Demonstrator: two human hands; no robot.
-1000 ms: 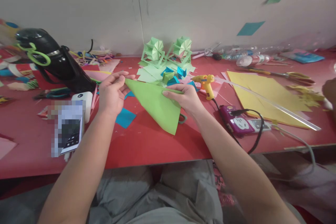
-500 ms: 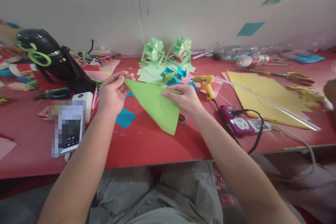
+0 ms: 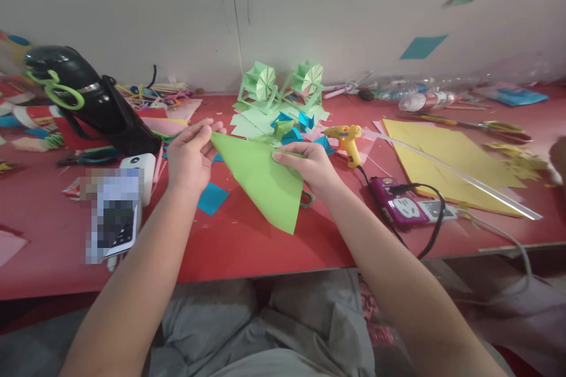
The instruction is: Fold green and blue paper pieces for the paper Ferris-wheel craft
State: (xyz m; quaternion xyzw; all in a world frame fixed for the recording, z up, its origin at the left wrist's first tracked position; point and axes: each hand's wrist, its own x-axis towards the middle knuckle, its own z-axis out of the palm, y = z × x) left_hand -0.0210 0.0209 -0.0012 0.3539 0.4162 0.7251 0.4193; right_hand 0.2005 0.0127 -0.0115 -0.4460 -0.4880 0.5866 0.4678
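Observation:
A sheet of green paper (image 3: 265, 182) hangs between my two hands above the red table, its lower corner pointing toward me. My left hand (image 3: 192, 150) pinches the paper's left corner between thumb and fingers. On the opposite side, my right hand (image 3: 307, 165) grips the upper edge, thumb on top and fingers behind. Scissor handles (image 3: 306, 199) show partly from under the paper. A blue paper square (image 3: 213, 198) lies below my left hand. Small folded blue pieces (image 3: 306, 121) and two light green paper models (image 3: 260, 82) stand beyond the sheet.
A yellow glue gun (image 3: 349, 140) lies right of my right hand, its cord near a purple power strip (image 3: 395, 203). Yellow paper (image 3: 433, 156) with a clear ruler is farther right. A phone (image 3: 119, 218) and black bottle (image 3: 88, 94) occupy the left side.
The green sheet's lower corner has dropped slightly toward me. Both hands keep their hold in nearly the same places.

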